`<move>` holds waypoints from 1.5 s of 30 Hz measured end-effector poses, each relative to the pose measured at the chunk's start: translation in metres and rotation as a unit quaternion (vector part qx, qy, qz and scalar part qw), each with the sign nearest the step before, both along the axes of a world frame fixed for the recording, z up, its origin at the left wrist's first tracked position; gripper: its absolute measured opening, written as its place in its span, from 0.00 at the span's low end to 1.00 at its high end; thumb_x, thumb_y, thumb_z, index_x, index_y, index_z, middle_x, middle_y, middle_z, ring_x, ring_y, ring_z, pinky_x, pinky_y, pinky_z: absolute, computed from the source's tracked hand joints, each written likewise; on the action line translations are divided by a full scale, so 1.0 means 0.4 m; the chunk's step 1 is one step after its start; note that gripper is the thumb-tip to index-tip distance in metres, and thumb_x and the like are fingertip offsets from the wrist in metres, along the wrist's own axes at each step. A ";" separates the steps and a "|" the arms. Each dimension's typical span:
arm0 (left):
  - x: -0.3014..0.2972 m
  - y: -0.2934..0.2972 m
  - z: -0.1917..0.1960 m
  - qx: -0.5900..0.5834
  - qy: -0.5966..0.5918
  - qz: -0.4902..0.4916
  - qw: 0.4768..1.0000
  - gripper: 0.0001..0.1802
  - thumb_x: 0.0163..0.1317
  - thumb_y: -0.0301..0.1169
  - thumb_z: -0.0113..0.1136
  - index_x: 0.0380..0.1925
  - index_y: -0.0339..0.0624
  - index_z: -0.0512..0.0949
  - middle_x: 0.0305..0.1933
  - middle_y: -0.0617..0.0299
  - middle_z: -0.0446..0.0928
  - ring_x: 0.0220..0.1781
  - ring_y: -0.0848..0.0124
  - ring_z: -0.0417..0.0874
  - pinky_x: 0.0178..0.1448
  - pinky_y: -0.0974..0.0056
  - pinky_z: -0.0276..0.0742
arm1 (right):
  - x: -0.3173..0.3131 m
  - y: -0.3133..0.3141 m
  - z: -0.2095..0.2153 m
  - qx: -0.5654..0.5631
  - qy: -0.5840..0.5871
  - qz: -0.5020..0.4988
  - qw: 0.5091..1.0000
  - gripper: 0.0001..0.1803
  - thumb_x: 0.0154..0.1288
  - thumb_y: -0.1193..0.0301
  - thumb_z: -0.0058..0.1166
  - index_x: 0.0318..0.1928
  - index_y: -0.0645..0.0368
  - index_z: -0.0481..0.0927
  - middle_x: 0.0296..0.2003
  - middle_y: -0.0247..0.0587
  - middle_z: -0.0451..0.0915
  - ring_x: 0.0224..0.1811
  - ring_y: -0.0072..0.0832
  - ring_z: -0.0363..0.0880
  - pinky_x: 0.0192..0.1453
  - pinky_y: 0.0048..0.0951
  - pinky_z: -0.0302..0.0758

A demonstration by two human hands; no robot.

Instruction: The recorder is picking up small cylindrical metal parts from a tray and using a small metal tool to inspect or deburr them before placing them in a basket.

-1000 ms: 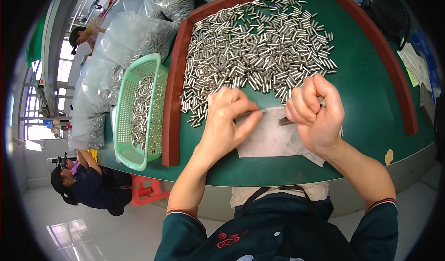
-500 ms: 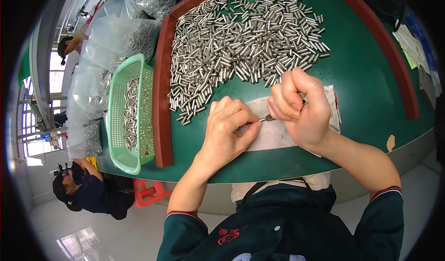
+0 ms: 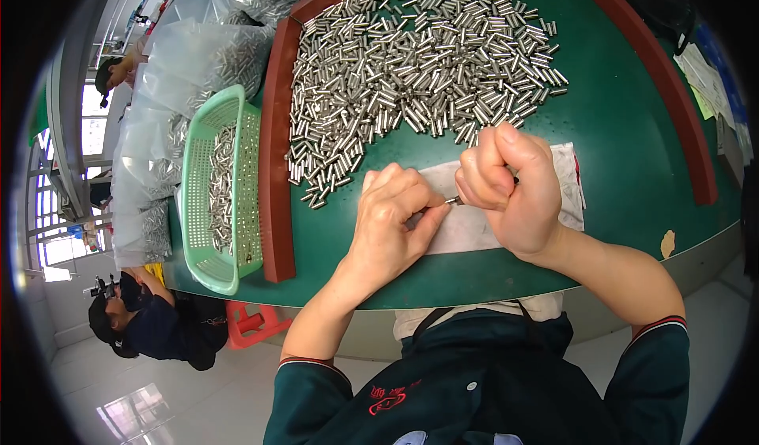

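My left hand (image 3: 393, 217) is closed in a pinch on a small metal pin, mostly covered by its fingers. Fisted around a thin dark tool is my right hand (image 3: 518, 184); its palm and fingers conceal most of the tool, and the exact kind cannot be made out. The tool's dark tip (image 3: 455, 200) meets the pin between the two hands. Both hands are over a whitish cloth (image 3: 470, 236) on the green tabletop. Beyond them spreads a large heap of short, shiny metal pins (image 3: 427, 69).
Dark red rails (image 3: 277, 208) border the tabletop (image 3: 617, 176) on the left and right. A green mesh basket (image 3: 251, 200) of pins stands outside the left rail, beside clear bags (image 3: 170, 73) of metal pieces. Two people (image 3: 162, 318) are at left, near a red stool (image 3: 254, 326).
The hands stay together in nearly the same grip, and less of the pin shows between them. The whole view has shifted slightly.
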State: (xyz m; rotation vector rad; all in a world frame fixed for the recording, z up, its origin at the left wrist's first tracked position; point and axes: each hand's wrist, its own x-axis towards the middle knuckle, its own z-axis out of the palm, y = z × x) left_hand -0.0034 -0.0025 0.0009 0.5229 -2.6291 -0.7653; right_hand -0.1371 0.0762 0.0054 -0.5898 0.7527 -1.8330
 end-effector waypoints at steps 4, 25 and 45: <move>-0.001 0.002 0.002 0.011 0.002 0.003 1.000 0.07 0.39 0.22 0.62 0.15 0.42 0.72 0.19 0.65 0.67 0.24 0.67 0.66 0.31 0.64 0.55 | 0.016 0.000 0.003 -0.010 0.038 -0.023 0.999 0.23 0.65 0.63 0.29 0.11 0.52 0.53 0.07 0.26 0.49 0.11 0.16 0.42 0.16 0.21 0.44; 0.015 -0.036 0.018 0.604 0.168 0.086 0.774 0.10 0.54 0.22 0.56 0.38 0.38 0.73 0.31 0.60 0.76 0.29 0.79 0.73 0.35 0.76 0.69 | -0.096 -0.015 0.014 0.007 -0.160 -0.021 0.987 0.20 0.62 0.62 0.30 0.13 0.50 0.52 0.06 0.26 0.49 0.09 0.17 0.42 0.15 0.22 0.43; -0.010 -0.136 0.030 0.484 0.181 0.150 0.843 0.12 0.62 0.35 0.46 0.28 0.37 0.72 0.20 0.68 0.66 0.20 0.82 0.59 0.24 0.77 0.55 | -0.081 -0.016 0.022 0.032 -0.173 0.012 0.984 0.20 0.63 0.63 0.28 0.13 0.50 0.53 0.06 0.27 0.50 0.09 0.17 0.42 0.15 0.22 0.43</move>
